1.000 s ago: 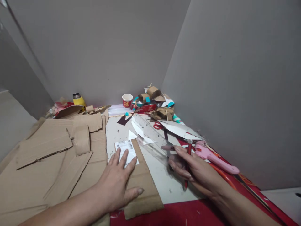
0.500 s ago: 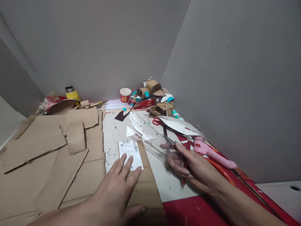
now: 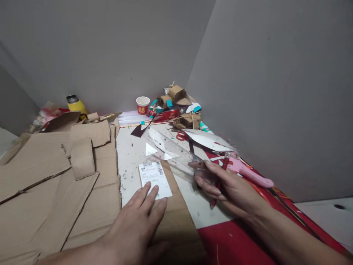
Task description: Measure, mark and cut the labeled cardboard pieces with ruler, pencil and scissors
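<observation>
My left hand (image 3: 135, 219) lies flat with fingers spread on a brown cardboard piece (image 3: 183, 221). Its fingertips touch the white printed label (image 3: 154, 178) stuck there. My right hand (image 3: 220, 182) is closed round one end of a wide clear plastic ruler (image 3: 172, 152). A red pencil (image 3: 226, 162) is held in the same hand, slanting between fingers and palm. The ruler reaches away to the far left, above or across white paper scraps; whether it touches the table cannot be told. Part of my left thumb is in shadow.
Stacked cardboard (image 3: 85, 198) covers the left side. A paper cup (image 3: 142, 105), yellow bottle (image 3: 77, 106) and cardboard models (image 3: 176, 95) stand at the back wall. Red-handled scissors (image 3: 182, 135), a white paper shape (image 3: 206, 140) and a pink glue gun (image 3: 248, 173) lie on the right.
The view has shifted slightly. The labelled cardboard has turned a little and slid right under my left hand. The pencil has tilted a little in my right hand, which still holds the ruler.
</observation>
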`<control>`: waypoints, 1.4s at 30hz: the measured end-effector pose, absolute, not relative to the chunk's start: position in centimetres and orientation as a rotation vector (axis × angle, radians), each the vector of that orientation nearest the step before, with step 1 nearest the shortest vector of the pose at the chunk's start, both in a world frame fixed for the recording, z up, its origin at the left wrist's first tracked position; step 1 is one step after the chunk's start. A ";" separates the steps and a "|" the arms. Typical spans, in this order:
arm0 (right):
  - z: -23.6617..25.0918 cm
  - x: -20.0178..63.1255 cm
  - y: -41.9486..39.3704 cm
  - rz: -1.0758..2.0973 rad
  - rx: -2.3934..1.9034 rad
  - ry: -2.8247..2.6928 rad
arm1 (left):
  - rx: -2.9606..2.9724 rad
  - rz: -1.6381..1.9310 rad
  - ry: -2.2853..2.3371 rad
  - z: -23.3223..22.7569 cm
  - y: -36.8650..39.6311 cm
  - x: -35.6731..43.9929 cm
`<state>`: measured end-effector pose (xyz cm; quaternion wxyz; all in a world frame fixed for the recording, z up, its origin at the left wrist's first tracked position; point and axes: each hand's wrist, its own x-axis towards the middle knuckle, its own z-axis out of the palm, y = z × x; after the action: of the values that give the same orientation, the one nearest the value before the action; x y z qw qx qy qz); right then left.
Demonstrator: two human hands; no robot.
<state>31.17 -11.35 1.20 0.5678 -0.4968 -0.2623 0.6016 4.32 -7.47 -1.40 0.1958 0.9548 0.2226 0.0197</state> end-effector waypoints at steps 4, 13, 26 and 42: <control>1.1 31.4 -11.4 1.401 -1.142 -0.609 | 2.766 0.008 0.620 -0.7 -7.4 4.6; 1.1 31.4 -11.3 1.406 -1.215 -0.633 | 3.056 0.312 0.535 -0.3 -7.9 4.9; 1.4 32.2 -11.4 1.424 -1.366 -0.836 | 3.034 0.935 0.525 -1.1 -7.1 4.2; 1.3 32.1 -11.2 0.730 -1.820 -1.411 | 3.295 0.381 0.701 -0.7 -6.4 5.0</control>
<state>32.09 -11.23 1.31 0.3550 -0.7044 -0.5459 0.2825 5.05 -6.37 -0.71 -0.1241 0.9644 0.2051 0.1114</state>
